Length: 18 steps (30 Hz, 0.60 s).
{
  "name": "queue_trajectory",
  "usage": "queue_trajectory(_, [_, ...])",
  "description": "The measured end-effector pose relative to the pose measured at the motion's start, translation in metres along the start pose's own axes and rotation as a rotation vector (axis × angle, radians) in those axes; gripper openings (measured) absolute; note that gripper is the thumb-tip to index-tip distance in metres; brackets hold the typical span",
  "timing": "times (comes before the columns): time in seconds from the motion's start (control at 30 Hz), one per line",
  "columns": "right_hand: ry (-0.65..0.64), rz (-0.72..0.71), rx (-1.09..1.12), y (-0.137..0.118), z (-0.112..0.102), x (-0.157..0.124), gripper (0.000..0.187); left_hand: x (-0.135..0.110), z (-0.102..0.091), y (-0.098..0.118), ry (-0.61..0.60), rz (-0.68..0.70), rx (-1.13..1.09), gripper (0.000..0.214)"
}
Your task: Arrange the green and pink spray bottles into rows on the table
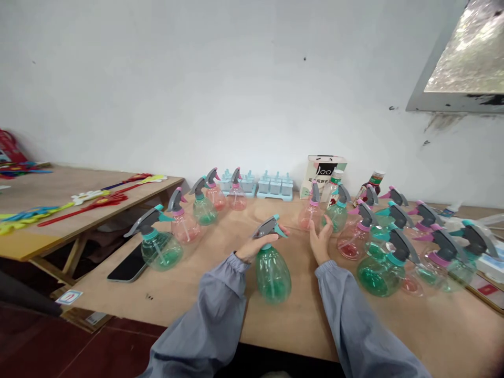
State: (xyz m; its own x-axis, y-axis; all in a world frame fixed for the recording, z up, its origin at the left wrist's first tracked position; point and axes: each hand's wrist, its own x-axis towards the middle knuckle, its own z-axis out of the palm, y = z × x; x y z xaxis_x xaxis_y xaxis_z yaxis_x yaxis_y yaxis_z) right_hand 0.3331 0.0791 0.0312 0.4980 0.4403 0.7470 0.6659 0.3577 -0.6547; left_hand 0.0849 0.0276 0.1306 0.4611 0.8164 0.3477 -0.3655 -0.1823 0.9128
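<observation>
My left hand [258, 245] is wrapped round the grey and teal trigger head of a green spray bottle [273, 275], which stands in front of me at the middle of the table, slightly tilted. To the right, my right hand [320, 239] has its thumb and fingers apart with nothing between them. Just behind its fingertips are a pink spray bottle [309, 215] and a green spray bottle [336, 214]; whether the fingers touch either one, I cannot tell.
More pink and green spray bottles [381, 273] crowd the right side, with several others [162, 251] at left. A black phone [128, 265] lies at the left edge. Pale blue ice-pop moulds [275, 186], a carton [321, 173] and a dark bottle [370, 186] line the wall.
</observation>
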Motion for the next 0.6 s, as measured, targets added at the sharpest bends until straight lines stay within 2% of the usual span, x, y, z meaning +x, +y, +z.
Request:
queue_trajectory(0.17, [-0.032, 0.019, -0.002, 0.008, 0.009, 0.003, 0.078, 0.003, 0.009, -0.006, 0.098, -0.038, -0.023, 0.040])
queue_trajectory(0.3, [-0.022, 0.027, -0.003, 0.012, 0.014, 0.007, 0.085, 0.005, 0.010, -0.011, 0.014, -0.017, -0.041, 0.040])
queue_trajectory(0.47, [-0.040, 0.065, 0.012, 0.016, 0.018, 0.007, 0.096, 0.004, 0.007, -0.012, 0.145, -0.030, -0.033, 0.040])
queue_trajectory(0.6, [-0.026, 0.079, 0.014, 0.019, 0.018, 0.005, 0.096, 0.003, 0.006, -0.011, 0.013, -0.023, -0.091, 0.037])
